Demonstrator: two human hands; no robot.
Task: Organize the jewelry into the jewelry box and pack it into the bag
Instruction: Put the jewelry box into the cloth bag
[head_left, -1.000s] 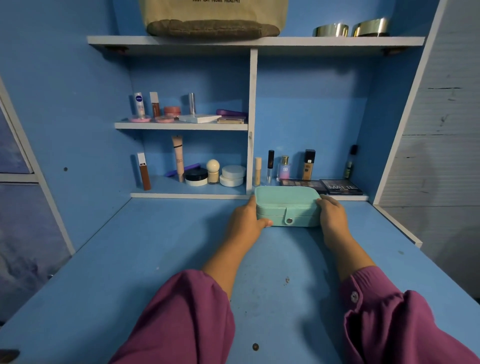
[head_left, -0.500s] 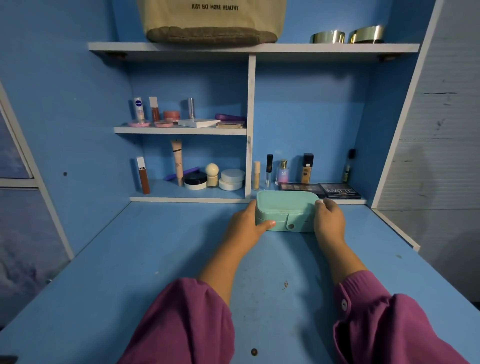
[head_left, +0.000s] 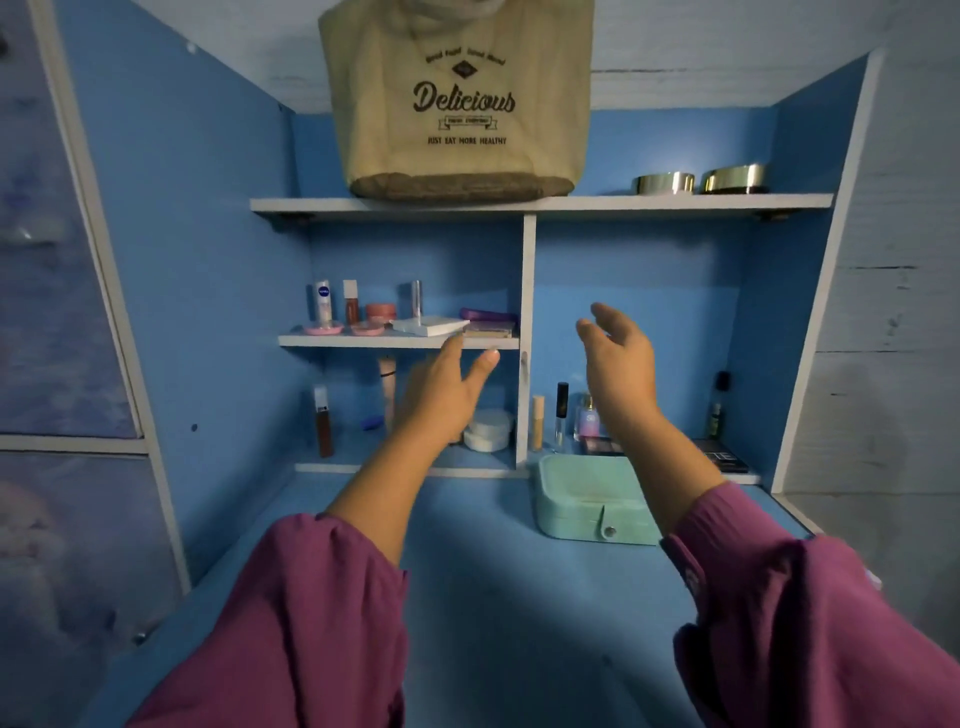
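Both hands have let go of the jewelry box: left hand (head_left: 448, 391) and right hand (head_left: 618, 364) are rising, fingers spread, holding nothing. The closed mint jewelry box (head_left: 592, 499) is lying on the counter (head_left: 483, 597), long axis 9-to-3, snap clasp facing 6 o'clock; the canvas bag (head_left: 457, 104) is sitting at 12 on the top shelf (head_left: 675, 201).

Blue tabletop (head_left: 467, 597) bearing a closed mint jewelry box (head_left: 587, 501) (snap tab facing forward); top shelf (head_left: 675, 201) carrying the canvas bag (head_left: 457, 104).

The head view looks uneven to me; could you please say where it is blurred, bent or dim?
Head view: wide-angle bending tilts the side panels; the left edge is smeared; the bag print is sharp; both raised hands, left hand and right hand, are slightly soft; light is dim and bluish.
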